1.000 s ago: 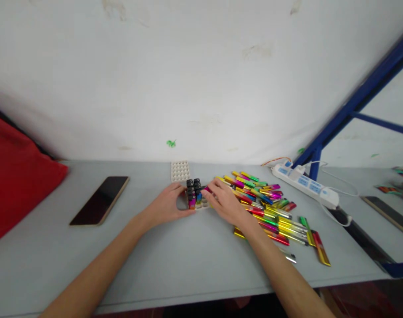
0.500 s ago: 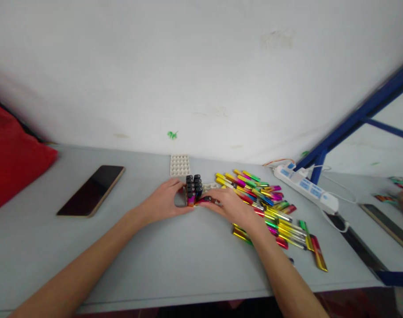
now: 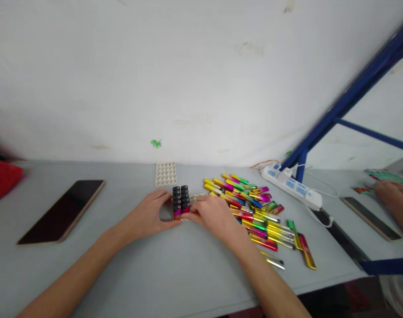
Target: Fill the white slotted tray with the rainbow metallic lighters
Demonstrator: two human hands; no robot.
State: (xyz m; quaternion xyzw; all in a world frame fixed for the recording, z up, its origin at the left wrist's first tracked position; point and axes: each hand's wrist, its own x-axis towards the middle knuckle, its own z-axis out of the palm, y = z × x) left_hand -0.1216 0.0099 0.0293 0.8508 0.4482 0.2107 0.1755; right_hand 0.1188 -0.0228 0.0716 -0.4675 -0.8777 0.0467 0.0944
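A whitish wall [image 3: 155, 79], scuffed in places and carrying a small green mark [image 3: 156, 143], fills the upper part of my view, and a grey table [image 3: 148, 274] runs across below it. Near the centre of the frame I have the upright lighters [image 3: 176, 198], black tops up, standing close together in two short rows. A strip of pale tray [image 3: 199, 195] shows just to their right, partly behind the knuckles. The left hand [image 3: 155, 213] curves around the left side of the rows, thumb and fingers well apart from each other; I cannot tell whether they press on the lighters. The right hand [image 3: 214, 215] sits against the right-hand row, fingers bunched and thumb at its near end; from here I cannot make out whether a lighter is pinched inside. Right of centre, I see loose lighters [image 3: 243, 215] lying in a shiny, many-coloured heap. A second tray [image 3: 166, 173], its cups bare, lies above the rows near the wall. At left I have a dark phone [image 3: 64, 212] and, at the frame's edge, something red [image 3: 2, 179]. To the right are a white power strip [image 3: 290, 185], a blue frame [image 3: 334, 118] and a co-worker's hand [image 3: 389, 194].
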